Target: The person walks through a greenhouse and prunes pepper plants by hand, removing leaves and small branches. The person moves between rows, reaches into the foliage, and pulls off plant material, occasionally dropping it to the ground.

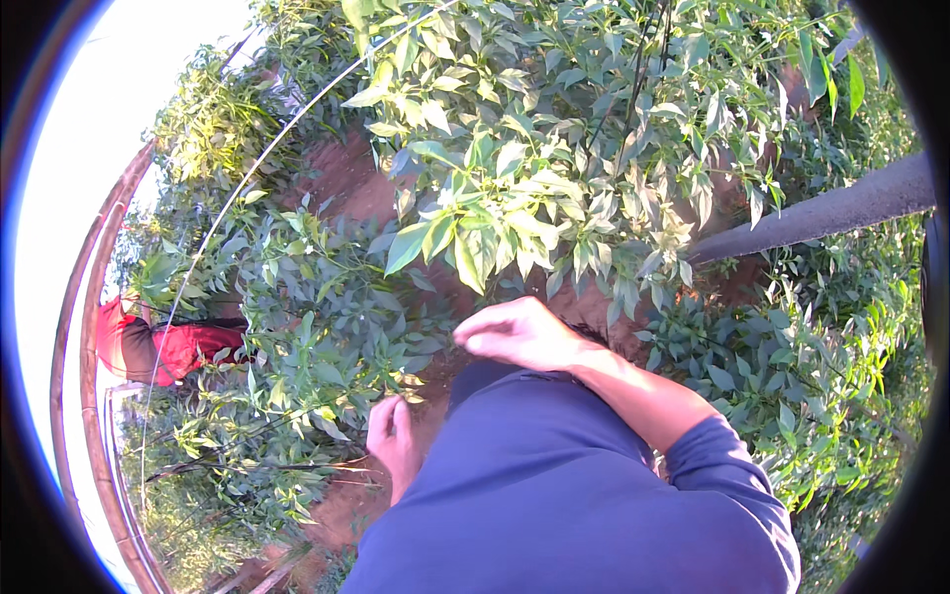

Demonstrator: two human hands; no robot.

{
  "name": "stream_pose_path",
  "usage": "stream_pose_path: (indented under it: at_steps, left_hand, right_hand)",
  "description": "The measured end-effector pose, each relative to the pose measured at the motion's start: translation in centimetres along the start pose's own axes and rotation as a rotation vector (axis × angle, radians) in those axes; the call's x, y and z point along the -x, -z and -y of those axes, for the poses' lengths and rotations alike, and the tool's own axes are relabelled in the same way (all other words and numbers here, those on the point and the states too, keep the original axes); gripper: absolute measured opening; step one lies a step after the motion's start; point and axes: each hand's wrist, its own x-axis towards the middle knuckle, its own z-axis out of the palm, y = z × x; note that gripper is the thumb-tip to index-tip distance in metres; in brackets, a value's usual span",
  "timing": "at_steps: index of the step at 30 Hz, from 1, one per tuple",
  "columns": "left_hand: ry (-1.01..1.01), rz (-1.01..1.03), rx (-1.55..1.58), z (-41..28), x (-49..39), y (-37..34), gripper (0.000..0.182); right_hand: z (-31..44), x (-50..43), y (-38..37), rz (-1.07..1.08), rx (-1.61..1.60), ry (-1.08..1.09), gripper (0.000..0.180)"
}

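My right hand [519, 334] is in front of my dark blue shirt [549, 475], its fingers curled in towards the thumb. Nothing shows in it, but the palm is turned out of sight. Lower on the left, my left hand [393, 438] hangs beside my body with bent fingers, and its inner side is hidden too. Just beyond the right hand stands a leafy pepper plant [512, 200] with a few small white flowers. More pepper plants [319, 356] grow close to the left hand.
A grey post [816, 211] slants in from the right among the foliage. A thin pale cord [245, 182] curves across the plants on the left. Bamboo poles [93, 371] bend along the left rim near a person in red [185, 349]. Reddish soil [345, 178] shows between rows.
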Motion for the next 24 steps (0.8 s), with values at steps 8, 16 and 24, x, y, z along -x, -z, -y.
stream_pose_path:
  at_steps: [8, 16, 24]
  left_hand:
    - [-0.265, 0.447, 0.163, -10.6, -13.9, -12.3, 0.036]
    - [-0.313, 0.681, 0.077, -17.4, -20.4, -20.4, 0.029]
    - [-0.392, 0.468, 0.177, -16.4, -24.2, -26.5, 0.029]
  right_hand:
    - [2.3, 1.9, 11.9, -0.709, -0.187, 0.074, 0.018]
    - [6.9, 0.0, 18.6, -0.895, -0.142, 0.235, 0.047]
    - [8.8, -6.1, 23.3, -0.863, -0.102, 0.184, 0.072]
